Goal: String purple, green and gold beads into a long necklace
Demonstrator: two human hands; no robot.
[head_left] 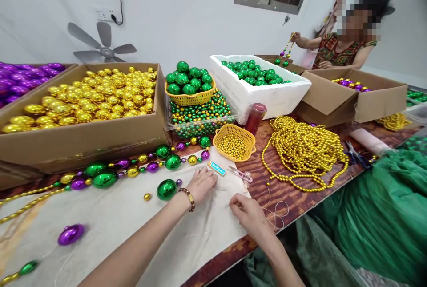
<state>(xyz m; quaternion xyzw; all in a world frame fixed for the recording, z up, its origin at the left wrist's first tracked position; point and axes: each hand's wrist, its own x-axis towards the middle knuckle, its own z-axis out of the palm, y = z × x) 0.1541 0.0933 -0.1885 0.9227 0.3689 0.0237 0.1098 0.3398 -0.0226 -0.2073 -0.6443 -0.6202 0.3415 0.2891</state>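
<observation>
My left hand rests palm down on the white cloth, fingers bent together near a small blue packet. What its fingertips hold, if anything, is too small to tell. To the right my right hand is pinched at the cloth's edge, beside a thin pale string that loops over the wood. Just left of my left wrist lie a large green bead and a small purple bead. A gold bead sits further left. Pink-handled snips lie beyond my hands.
Behind are a yellow basket of gold beads, a red jar, a white foam box and a cardboard box. Gold bead strands lie right. A strung garland crosses the cloth. Another person holds beads at back right.
</observation>
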